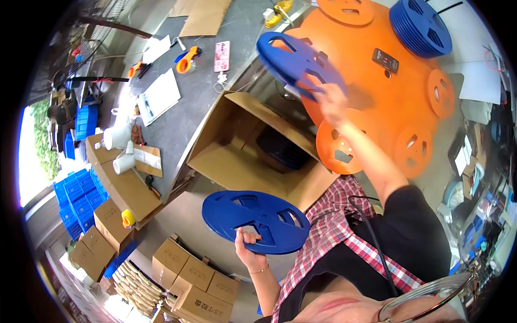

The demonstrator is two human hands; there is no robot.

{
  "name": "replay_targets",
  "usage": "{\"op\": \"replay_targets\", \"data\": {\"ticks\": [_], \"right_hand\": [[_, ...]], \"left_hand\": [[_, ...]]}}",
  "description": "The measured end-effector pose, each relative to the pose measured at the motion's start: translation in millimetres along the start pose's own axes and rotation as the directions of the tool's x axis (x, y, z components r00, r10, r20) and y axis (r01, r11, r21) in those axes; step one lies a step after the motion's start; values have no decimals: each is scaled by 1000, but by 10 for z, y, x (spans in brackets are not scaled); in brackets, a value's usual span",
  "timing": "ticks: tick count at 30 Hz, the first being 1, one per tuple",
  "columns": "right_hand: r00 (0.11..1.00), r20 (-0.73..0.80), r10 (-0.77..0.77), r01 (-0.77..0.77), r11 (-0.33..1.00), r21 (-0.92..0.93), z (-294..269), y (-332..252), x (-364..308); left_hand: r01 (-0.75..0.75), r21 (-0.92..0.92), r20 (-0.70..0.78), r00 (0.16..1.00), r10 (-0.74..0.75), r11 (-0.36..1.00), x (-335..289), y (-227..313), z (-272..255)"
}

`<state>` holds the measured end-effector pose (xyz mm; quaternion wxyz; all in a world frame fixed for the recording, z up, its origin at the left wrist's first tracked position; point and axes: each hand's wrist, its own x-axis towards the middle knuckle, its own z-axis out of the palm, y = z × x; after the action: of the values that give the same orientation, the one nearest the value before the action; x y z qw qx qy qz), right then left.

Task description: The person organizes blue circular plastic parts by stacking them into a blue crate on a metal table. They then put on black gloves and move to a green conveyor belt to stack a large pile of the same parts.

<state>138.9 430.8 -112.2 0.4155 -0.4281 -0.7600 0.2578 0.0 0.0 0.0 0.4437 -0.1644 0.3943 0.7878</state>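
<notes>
My left hand [249,250] is closed on the rim and a cut-out of a flat blue plastic reel [223,215], held beside the open cardboard box. Raised over the left part of the big orange round table, my right hand [332,103] grips a second blue reel [274,59]. That reel is tilted and smeared by motion, so I cannot tell whether it is one or more. Inside the cardboard box [221,153], between my two arms, lie dark blue reels [283,149] in shadow.
The orange table [361,86] bears round orange discs and a stack of blue reels [417,32] at its far side, plus a small black device [385,60]. A grey workbench [199,91] at left holds a phone [222,56], tape dispensers and papers. Closed cartons [196,274] stand lower left.
</notes>
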Motion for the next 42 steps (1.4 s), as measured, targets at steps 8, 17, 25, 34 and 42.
{"op": "replay_targets", "data": {"ticks": [8,17,25,34,42], "right_hand": [[295,771,564,-479,-611,630,-667,-394,-840],[216,504,836,-970,244,10,-63,-524,-2692],[506,592,627,-856,452,252,-767,-303,-2749],[308,463,831,-952,270,147,-1498,-114,-2713],[375,421,826,-926,355,128,-1635,-205,-2693]], "left_hand": [[-35,300,15,999,32,953,-5,-120,620],[-95,377,10,995,99,921,101,-61,677],[-32,682,-108,984,144,731,691,-856,527],[-209,883,-1,895,446,420,581,-1269,615],[-37,736,-347,837,423,676,1924,-1857,-766]]}}
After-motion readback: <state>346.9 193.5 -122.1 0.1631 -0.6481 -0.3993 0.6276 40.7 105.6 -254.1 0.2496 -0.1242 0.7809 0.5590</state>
